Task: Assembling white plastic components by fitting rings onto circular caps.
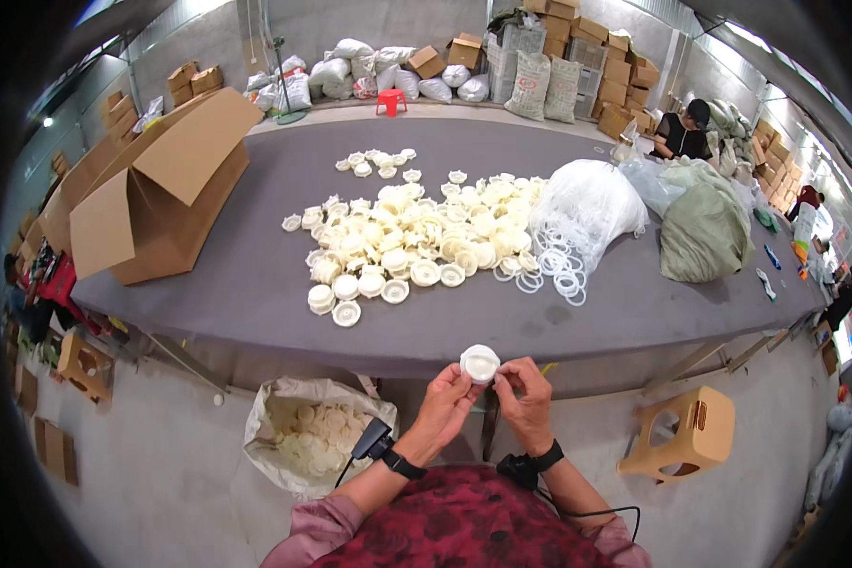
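Note:
Just off the table's front edge, my left hand (pixel 447 401) pinches a round white plastic cap (pixel 480 363) by its left side. The cap's round face is turned up. My right hand (pixel 527 398) is closed, its thumb and fingertips pinched at the cap's right rim; whether a thin ring is also between them I cannot make out. Ahead of both hands, a wide heap of cream plastic caps (pixel 398 232) covers the middle of the table (pixel 284 331). Clear plastic rings (pixel 566 275) spill from a bulging transparent bag (pixel 592 204) at the heap's right.
A large open cardboard box (pixel 175 208) stands at the table's left, a grey-green sack (pixel 705 232) at its right. Below, an open white sack (pixel 265 426) holds pale round pieces. A tan plastic stool (pixel 682 434) is at right. Another person (pixel 683 133) sits beyond the table's far right.

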Demonstrator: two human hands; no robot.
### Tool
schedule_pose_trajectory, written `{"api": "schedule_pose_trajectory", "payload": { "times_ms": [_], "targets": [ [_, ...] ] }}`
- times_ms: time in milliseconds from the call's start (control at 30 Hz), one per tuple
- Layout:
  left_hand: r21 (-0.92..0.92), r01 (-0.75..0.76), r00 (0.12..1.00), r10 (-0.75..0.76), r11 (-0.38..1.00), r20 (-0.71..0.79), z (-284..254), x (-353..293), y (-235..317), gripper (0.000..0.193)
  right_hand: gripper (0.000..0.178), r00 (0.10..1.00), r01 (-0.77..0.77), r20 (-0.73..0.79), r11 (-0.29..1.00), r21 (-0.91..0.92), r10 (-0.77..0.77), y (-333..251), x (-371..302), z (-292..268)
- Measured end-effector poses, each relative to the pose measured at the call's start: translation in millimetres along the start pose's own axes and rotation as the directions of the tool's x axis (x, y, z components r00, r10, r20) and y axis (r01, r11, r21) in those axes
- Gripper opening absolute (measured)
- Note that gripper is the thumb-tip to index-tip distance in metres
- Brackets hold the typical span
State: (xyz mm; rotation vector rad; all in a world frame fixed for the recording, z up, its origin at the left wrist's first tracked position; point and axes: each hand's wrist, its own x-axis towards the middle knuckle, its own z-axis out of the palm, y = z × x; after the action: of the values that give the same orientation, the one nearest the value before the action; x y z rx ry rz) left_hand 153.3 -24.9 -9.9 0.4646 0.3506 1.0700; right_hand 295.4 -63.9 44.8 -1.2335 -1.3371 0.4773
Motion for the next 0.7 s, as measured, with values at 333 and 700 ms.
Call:
{"api": "schedule_pose_trajectory", "payload": {
  "times_ms": [333, 700],
  "targets": [
    [0.122, 0.046, 0.997, -0.053, 0.991, 0.057, -5, 7, -9, 0.011, 0.030, 0.958, -0.280, 0.168, 0.878, 0.389, 0.231, 25, 7, -28],
    [0.371, 0.133, 0.984, -0.167, 0.919, 0.061, 11, 8, 12, 0.020, 0.025, 0.891, -0.405, 0.393, 0.790, 0.461, 0.227, 40, 13, -50]
  ]
}}
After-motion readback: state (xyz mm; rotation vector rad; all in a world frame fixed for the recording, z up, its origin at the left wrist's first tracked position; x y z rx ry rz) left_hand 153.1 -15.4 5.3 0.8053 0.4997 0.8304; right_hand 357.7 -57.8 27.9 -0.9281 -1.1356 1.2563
